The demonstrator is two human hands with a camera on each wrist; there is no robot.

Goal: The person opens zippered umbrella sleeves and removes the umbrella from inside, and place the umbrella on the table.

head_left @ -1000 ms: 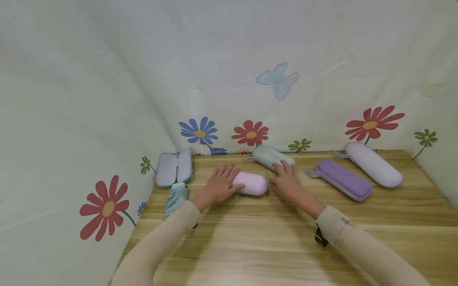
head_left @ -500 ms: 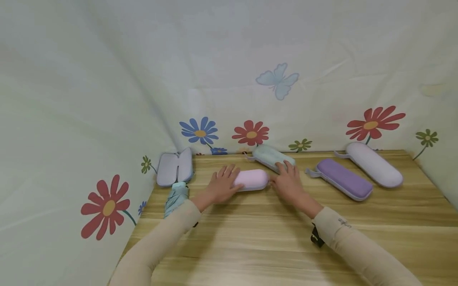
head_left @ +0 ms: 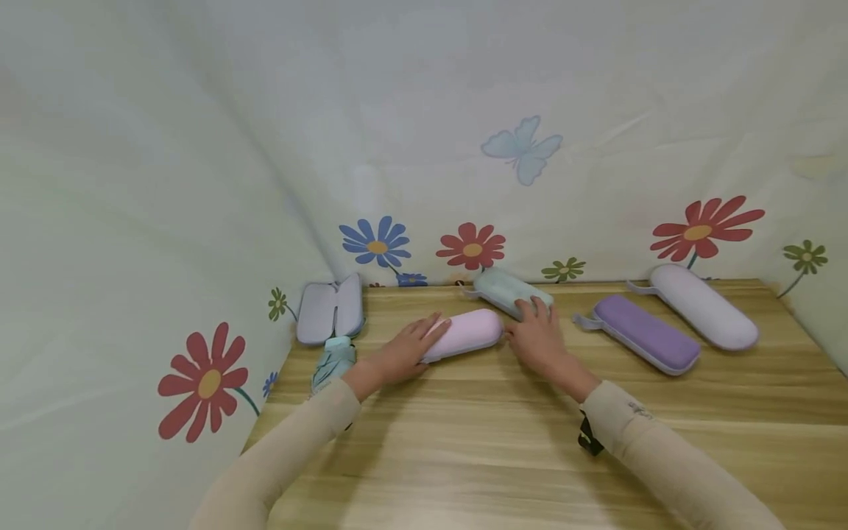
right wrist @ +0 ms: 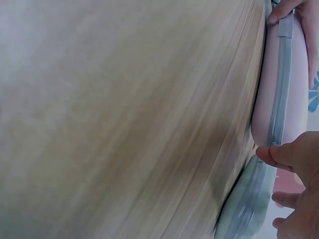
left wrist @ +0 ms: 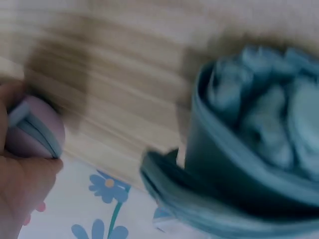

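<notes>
A pink zippered hard case (head_left: 473, 329) lies mid-table, its right end angled slightly toward the back. My left hand (head_left: 400, 353) grips its left end, fingers over the top and thumb on the near side. In the right wrist view, a grey zipper (right wrist: 282, 89) runs along the case's side. At the zipper's end, the thumb and index finger of my right hand (right wrist: 304, 181) pinch what looks like the zipper pull, mostly hidden by the fingertips. The other right fingers touch or hover over a mint-green case (head_left: 502, 288) behind.
A teal folded umbrella (head_left: 333, 362) lies under the left forearm, looming large in the left wrist view. Behind it stands an opened grey-lilac case (head_left: 314, 313). To the right lie a purple case (head_left: 645, 333) and a pale lilac case (head_left: 705, 305). A flowered curtain (head_left: 397, 147) hangs behind.
The pink case has turned, its right end going back and its left end coming nearer. My left hand has shifted from atop it to round its left end. The right hand has barely moved.
</notes>
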